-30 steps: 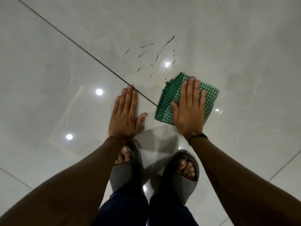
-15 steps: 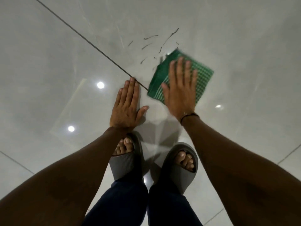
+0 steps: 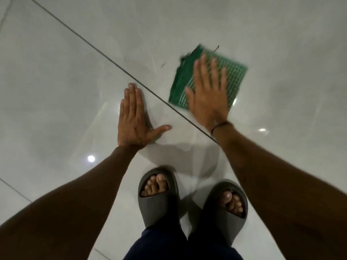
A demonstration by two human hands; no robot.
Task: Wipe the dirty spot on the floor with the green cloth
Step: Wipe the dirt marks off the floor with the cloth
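Floor (image 3: 56, 91): glossy pale grey tiles, large, filling the whole view.
Main grout line (image 3: 105, 53): thin and dark, running from 11 o'clock down toward 4 o'clock.
Second grout line (image 3: 15, 190): fainter, at 8 o'clock, slanting the same way.
Third grout line (image 3: 5, 14): faint, near the 10 o'clock corner.
Light reflection (image 3: 91, 158): round bright spot at 8 o'clock, mirrored off the tile.
Smaller glint (image 3: 262, 130): at 3 o'clock, elongated, weaker.
Sheen: soft cloudy reflections across the tiles, darker patch toward 9 o'clock.
Walls, furniture, windows: out of view.
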